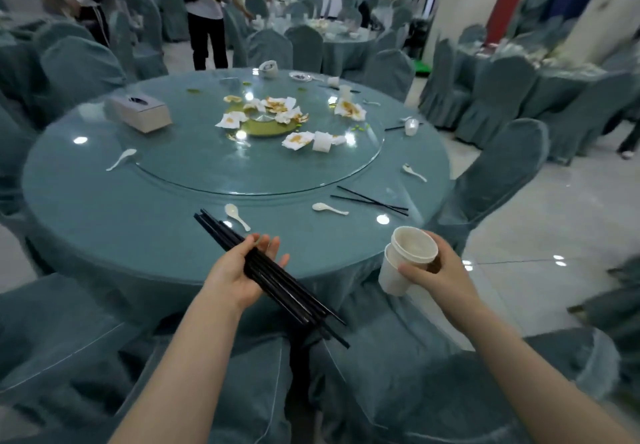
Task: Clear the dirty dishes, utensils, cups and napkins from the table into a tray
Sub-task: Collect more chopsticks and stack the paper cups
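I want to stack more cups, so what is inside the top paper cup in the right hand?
The top cup looks empty, just a stained inside. It sits nested in a second cup, whose inside it covers. The right hand holds both.

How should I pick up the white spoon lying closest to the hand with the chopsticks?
Pinch the white spoon by its thin handle, probably from above. It lies flat on the table, bowl end away from you, handle pointing toward you and right. Both hands are full now, so free some fingers first.
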The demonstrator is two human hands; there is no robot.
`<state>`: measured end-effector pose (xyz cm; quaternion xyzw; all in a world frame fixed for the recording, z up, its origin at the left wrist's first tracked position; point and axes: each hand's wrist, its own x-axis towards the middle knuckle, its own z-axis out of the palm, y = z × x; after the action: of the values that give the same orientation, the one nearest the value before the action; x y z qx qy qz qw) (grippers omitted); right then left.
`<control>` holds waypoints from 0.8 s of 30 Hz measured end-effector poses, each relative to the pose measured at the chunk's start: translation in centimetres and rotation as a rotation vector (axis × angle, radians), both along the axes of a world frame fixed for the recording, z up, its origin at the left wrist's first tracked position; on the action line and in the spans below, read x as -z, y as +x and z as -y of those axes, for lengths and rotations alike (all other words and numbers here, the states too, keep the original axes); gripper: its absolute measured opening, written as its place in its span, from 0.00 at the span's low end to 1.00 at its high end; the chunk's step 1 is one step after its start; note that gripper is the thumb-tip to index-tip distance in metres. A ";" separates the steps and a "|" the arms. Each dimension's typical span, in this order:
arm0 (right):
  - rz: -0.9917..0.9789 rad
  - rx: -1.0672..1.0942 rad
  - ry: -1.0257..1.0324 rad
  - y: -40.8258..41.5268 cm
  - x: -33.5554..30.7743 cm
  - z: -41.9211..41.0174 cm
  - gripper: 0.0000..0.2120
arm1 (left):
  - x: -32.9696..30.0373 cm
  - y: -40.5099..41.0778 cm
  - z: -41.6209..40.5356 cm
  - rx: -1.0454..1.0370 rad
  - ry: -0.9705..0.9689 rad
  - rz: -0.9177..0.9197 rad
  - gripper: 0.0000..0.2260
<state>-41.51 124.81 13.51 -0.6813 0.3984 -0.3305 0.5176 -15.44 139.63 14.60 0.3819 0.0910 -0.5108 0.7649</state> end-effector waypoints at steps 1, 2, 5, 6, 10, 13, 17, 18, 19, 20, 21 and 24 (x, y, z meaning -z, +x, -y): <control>-0.015 0.011 -0.023 -1.4 -0.6 -0.2 0.27 | -0.4 -0.8 0.3 0.014 -0.006 -0.008 0.11; -0.022 0.024 -0.044 -2.8 -1.1 -0.2 0.28 | -0.7 -1.7 0.7 0.027 -0.011 -0.012 0.11; 0.013 0.086 -0.069 -5.9 -2.1 0.1 0.28 | -1.6 -4.0 2.0 0.024 -0.011 -0.019 0.11; 0.042 0.112 -0.072 -6.9 -2.4 0.3 0.28 | -2.1 -5.0 2.6 0.014 -0.009 -0.016 0.11; 0.095 0.122 -0.090 -9.9 -2.4 1.3 0.27 | -3.1 -9.0 5.6 -0.019 -0.005 -0.030 0.12; 0.066 0.106 -0.143 -13.6 -2.6 3.1 0.27 | -3.2 -12.6 8.7 -0.031 -0.004 -0.060 0.14; 0.073 0.112 -0.197 -20.4 -3.5 7.0 0.26 | -2.4 -18.7 13.5 -0.052 0.001 -0.081 0.16; 0.080 0.103 -0.202 -22.3 -3.8 8.2 0.26 | -2.0 -20.5 14.6 -0.044 0.007 -0.081 0.16; 0.089 0.084 -0.209 -24.2 -4.1 9.5 0.27 | -1.6 -22.5 16.0 -0.039 0.010 -0.083 0.15; 0.093 0.068 -0.213 -26.1 -4.4 10.9 0.27 | -1.5 -24.6 17.4 -0.039 0.007 -0.085 0.15; 0.090 0.062 -0.213 -27.9 -4.4 12.2 0.27 | -1.2 -26.4 18.6 -0.045 0.008 -0.087 0.15; 0.091 0.055 -0.204 -31.9 -4.3 15.9 0.27 | -0.6 -30.4 21.8 -0.099 0.000 -0.136 0.15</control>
<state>-73.36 108.96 17.76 -0.7035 0.3576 -0.4138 0.4538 -45.89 117.87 15.21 0.3415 0.1615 -0.4970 0.7812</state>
